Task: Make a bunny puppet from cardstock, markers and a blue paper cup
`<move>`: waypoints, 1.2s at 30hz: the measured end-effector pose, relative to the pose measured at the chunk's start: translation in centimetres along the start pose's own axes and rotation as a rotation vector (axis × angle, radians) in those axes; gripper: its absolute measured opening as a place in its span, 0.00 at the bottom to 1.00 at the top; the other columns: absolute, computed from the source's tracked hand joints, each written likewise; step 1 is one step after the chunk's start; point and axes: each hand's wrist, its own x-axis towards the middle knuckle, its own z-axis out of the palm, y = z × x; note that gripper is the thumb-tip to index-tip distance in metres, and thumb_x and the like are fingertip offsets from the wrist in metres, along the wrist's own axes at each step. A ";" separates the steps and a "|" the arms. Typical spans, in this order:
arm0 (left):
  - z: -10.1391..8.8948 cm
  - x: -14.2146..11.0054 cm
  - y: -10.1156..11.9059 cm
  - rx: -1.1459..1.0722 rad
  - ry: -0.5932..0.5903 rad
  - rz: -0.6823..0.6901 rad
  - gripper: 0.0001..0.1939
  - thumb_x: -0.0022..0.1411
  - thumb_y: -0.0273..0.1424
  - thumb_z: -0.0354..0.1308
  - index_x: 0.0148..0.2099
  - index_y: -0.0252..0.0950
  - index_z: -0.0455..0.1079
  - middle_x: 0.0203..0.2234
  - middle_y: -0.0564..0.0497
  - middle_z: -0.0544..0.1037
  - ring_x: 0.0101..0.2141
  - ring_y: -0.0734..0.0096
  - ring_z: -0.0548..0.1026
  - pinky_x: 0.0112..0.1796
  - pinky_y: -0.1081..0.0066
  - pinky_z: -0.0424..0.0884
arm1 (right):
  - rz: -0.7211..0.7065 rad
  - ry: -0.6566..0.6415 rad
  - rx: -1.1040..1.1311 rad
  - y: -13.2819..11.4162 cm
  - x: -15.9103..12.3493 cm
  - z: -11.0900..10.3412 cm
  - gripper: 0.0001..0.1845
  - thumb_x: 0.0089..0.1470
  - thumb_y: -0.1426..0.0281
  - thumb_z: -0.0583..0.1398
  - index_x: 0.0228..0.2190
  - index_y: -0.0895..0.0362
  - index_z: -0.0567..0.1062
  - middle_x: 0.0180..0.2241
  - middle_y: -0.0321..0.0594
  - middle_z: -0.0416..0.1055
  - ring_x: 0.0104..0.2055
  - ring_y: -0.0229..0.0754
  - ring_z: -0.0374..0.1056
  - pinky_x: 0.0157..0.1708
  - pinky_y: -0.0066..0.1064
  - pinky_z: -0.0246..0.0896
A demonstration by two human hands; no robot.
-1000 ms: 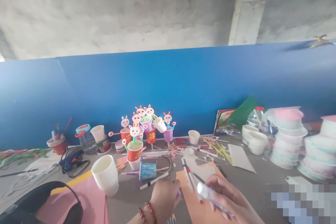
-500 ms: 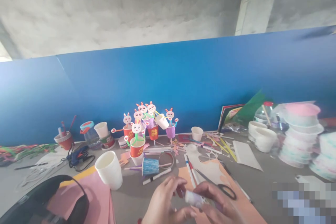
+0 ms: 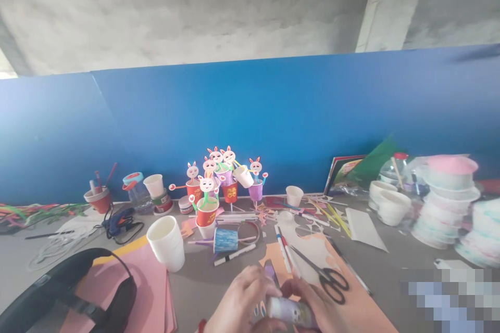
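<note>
My right hand [image 3: 312, 299] is closed round a small white and pale purple tube [image 3: 289, 312], with printing on its side. The tube lies nearly level, its white end toward the left. My left hand [image 3: 246, 294] is curled beside that end. Under its fingers shows a scrap with blue marks [image 3: 259, 309], mostly hidden. A dark purple piece [image 3: 271, 272] sticks up between the hands; what bears it cannot be made out. Right of them, black-handled scissors [image 3: 330, 281] rest on orange paper [image 3: 351, 291]. Markers [image 3: 284, 250] lie just beyond the hands.
Paper-cup rabbit figures [image 3: 207, 208] stand at the back middle. A blue cup [image 3: 225, 240] lies on its side. White cups [image 3: 166, 244], pink paper [image 3: 146, 291] and a black headset-like object [image 3: 70, 291] are at left. Stacked bowls [image 3: 445, 208] stand at right.
The hands have drawn closer together and lower in view. The tube has shifted slightly left and down, and the dark purple piece now shows between the hands. The scissors are less covered.
</note>
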 end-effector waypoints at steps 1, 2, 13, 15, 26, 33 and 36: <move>-0.2 0.0 0.1 -0.005 -0.018 0.015 0.23 0.67 0.50 0.51 0.47 0.36 0.72 0.37 0.39 0.80 0.38 0.58 0.75 0.42 0.66 0.67 | 0.033 0.006 0.034 0.0 0.0 0.3 0.21 0.48 0.44 0.62 0.30 0.49 0.76 0.21 0.37 0.70 0.23 0.45 0.70 0.17 0.30 0.59; -0.4 -0.1 0.2 -0.012 -0.028 0.031 0.22 0.67 0.49 0.51 0.48 0.36 0.72 0.38 0.39 0.80 0.39 0.58 0.75 0.42 0.66 0.67 | 0.048 0.020 0.055 0.0 0.0 0.6 0.22 0.49 0.43 0.61 0.29 0.49 0.76 0.20 0.37 0.69 0.22 0.45 0.69 0.16 0.29 0.58; -0.9 -1.9 -1.7 0.187 -0.047 -0.663 0.32 0.51 0.27 0.68 0.59 0.36 0.66 0.53 0.41 0.73 0.52 0.53 0.71 0.53 0.62 0.66 | -0.102 0.286 0.367 -3.1 -0.4 0.5 0.25 0.39 0.49 0.72 0.33 0.53 0.80 0.16 0.27 0.55 0.19 0.32 0.50 0.21 0.24 0.50; -0.6 -2.4 -2.4 0.316 -0.123 -0.754 0.28 0.51 0.26 0.64 0.56 0.35 0.70 0.55 0.40 0.72 0.55 0.49 0.68 0.56 0.59 0.63 | -0.117 0.325 0.432 -2.9 -0.1 -0.1 0.25 0.38 0.49 0.73 0.34 0.53 0.80 0.15 0.27 0.54 0.21 0.34 0.51 0.23 0.25 0.53; -0.9 -1.7 -2.9 0.485 -0.220 -0.821 0.15 0.52 0.25 0.56 0.44 0.34 0.72 0.47 0.42 0.74 0.50 0.54 0.70 0.49 0.64 0.66 | -0.104 0.316 0.583 0.3 0.7 -0.8 0.18 0.42 0.55 0.73 0.31 0.53 0.80 0.20 0.30 0.59 0.23 0.33 0.54 0.22 0.24 0.54; -0.8 -1.9 -2.8 0.492 -0.226 -0.803 0.21 0.49 0.22 0.55 0.48 0.34 0.68 0.47 0.41 0.74 0.49 0.53 0.71 0.47 0.62 0.67 | -0.096 0.379 0.474 -0.1 0.3 -0.2 0.22 0.39 0.53 0.74 0.33 0.53 0.80 0.18 0.29 0.58 0.20 0.32 0.53 0.20 0.23 0.53; -0.4 -2.4 -3.1 0.456 -0.210 -0.798 0.20 0.48 0.21 0.55 0.46 0.37 0.68 0.48 0.42 0.72 0.47 0.55 0.73 0.46 0.64 0.68 | -0.116 0.375 0.493 0.0 0.6 0.4 0.23 0.36 0.54 0.75 0.32 0.54 0.79 0.16 0.27 0.56 0.19 0.30 0.50 0.19 0.22 0.50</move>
